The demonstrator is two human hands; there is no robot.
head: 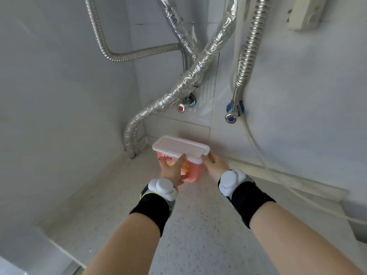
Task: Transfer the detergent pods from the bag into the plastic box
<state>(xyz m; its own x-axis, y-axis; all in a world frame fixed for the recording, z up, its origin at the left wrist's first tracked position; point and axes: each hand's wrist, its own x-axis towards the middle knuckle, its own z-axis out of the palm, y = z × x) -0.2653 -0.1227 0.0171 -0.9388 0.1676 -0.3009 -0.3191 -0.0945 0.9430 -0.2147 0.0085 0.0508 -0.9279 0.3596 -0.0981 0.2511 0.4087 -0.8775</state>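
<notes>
The plastic box (181, 157) sits on the speckled counter (198, 225), in the back corner just below the red-capped valve (181, 108), and every place here is given from the box. To its left rises the foil-wrapped pipe (135, 128), near but apart from it. The left hand (172, 171) lies on the box's front face, fingers spread flat against the pink wall and partly covering the label, with a fingertip reaching the lid's lower edge. On top sits the white lid (179, 145), apparently closed. At the box's right end, the right hand (213, 165) curls its fingers under the lid's front tab; how tightly it pinches I cannot tell. Further right and higher on the wall is the blue-capped valve (230, 118).

The box probably handles as a stiff, light, smooth-walled tub, likely slippery if gripped by one wall only. Bracing the body with one hand and lifting the lid by its tab looks like the sensible hold. The lid may give suddenly, so the tub could skid on the counter.

It is translucent pink with rounded corners, a red "Liby" mark on the front and yellow-orange shapes behind the hand. No bag is in view.
</notes>
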